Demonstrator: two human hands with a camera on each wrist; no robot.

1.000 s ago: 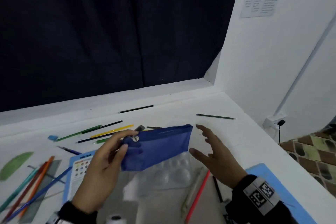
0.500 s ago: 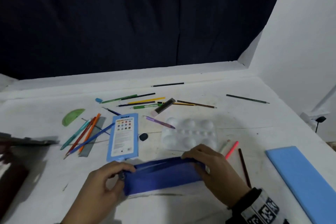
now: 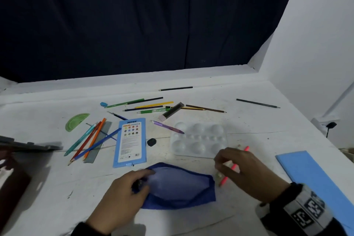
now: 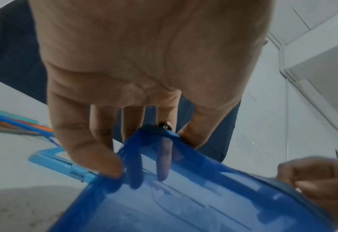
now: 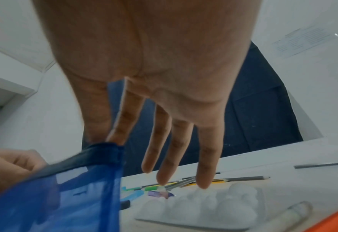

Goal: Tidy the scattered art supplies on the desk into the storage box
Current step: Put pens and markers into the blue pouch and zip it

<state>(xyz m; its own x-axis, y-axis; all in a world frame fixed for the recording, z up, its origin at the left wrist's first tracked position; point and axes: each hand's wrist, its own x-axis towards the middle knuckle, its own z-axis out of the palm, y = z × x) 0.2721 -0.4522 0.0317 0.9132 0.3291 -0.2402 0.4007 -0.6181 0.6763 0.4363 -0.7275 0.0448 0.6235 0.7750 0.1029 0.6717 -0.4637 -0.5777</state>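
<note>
Your left hand (image 3: 122,193) holds the left end of the pouch (image 3: 180,188), thumb and fingers pinched on the rim at the zip pull; the left wrist view shows two fingers inside, seen through the blue mesh, keeping the mouth gaping. The pouch lies on the desk (image 3: 249,120) right in front of you, its long axis running left to right, mouth facing up and away from you.

Your right hand (image 3: 241,170) is at the pouch's right end. In the right wrist view the thumb and first finger pinch that corner while the other three fingers hang straight and spread. From the head view it sits over a pink pencil (image 3: 232,167) and a pale stick just right of the pouch; whether it touches them I cannot tell.

The pencil is what matters next, as I judge it: it lies directly beside the pouch's right end, running near to far and so crosswise to the pouch. Your right hand is much the nearer. You would have to turn the pencil to lie along the pouch before sliding it in leftwards. The palette (image 3: 199,138) sits just beyond, with more pencils well off to the far left.
</note>
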